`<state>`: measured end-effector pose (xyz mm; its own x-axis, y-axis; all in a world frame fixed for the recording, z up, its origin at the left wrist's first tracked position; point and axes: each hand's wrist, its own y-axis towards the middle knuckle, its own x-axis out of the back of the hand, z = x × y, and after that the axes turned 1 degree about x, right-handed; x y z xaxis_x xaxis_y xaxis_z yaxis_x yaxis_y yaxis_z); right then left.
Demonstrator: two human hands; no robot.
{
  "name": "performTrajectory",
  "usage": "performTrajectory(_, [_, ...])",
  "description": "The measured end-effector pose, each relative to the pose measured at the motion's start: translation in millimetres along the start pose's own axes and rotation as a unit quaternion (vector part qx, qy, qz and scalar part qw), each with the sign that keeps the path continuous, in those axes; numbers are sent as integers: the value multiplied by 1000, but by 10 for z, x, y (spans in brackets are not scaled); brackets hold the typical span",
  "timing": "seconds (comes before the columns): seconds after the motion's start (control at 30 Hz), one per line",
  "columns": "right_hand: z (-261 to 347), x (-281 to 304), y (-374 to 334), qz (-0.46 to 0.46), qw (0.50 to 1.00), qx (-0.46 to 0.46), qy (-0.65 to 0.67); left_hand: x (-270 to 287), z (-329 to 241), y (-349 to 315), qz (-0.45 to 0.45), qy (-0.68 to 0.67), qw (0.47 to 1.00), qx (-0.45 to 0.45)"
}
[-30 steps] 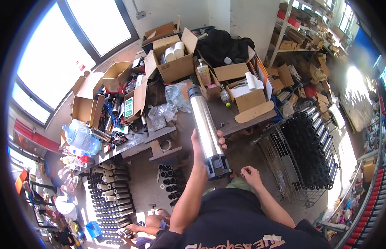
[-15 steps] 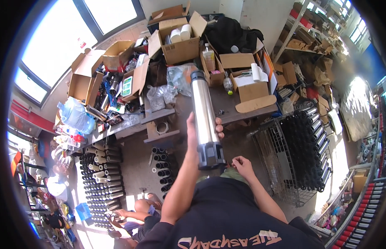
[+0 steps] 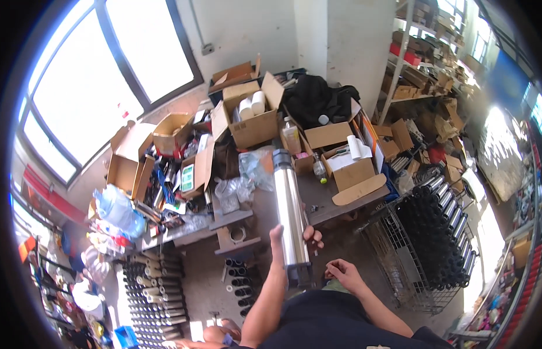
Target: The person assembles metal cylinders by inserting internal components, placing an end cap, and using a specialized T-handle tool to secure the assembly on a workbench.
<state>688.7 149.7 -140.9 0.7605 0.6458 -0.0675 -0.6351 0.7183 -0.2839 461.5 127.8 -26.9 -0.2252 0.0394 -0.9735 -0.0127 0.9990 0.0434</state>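
Note:
My left hand (image 3: pixel 277 249) is wrapped round a shiny metal cylinder (image 3: pixel 290 212) with a black cap at the top and a black ribbed collar at its lower end. The cylinder stands nearly upright in my grip, leaning slightly left at its top, in front of the workbench edge. Thumb and fingertips show on either side of it; the palm is hidden behind. To the right of the collar and apart from it, my right hand (image 3: pixel 345 276) is closed with its fingers curled together. Whatever lies between those fingertips, if anything, is too small to make out.
The cluttered workbench (image 3: pixel 262 206) bears open cardboard boxes (image 3: pixel 253 131) and plastic bags. A wire cart (image 3: pixel 399 256) of black and silver cylinders stands at right. Rows of tubes (image 3: pixel 157 291) sit on the floor at left, near another person's arm (image 3: pixel 195 344).
The view has tilted upward, so bench, boxes and both hands sit lower in the picture. My left hand still grips the cylinder; my right hand stays closed.

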Motion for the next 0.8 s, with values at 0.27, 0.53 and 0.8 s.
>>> performTrajectory(0.27, [1015, 65, -183, 67, 959, -12, 276, 307, 350, 519, -176, 595, 765, 171])
performTrajectory(0.53, [50, 1451, -781, -302, 847, -100, 426, -1546, 170, 545, 13, 691, 710, -136])
performTrajectory(0.8, [-147, 3433, -1880, -603, 776, -97, 158, -1896, -81, 700, 126, 642, 715, -246])
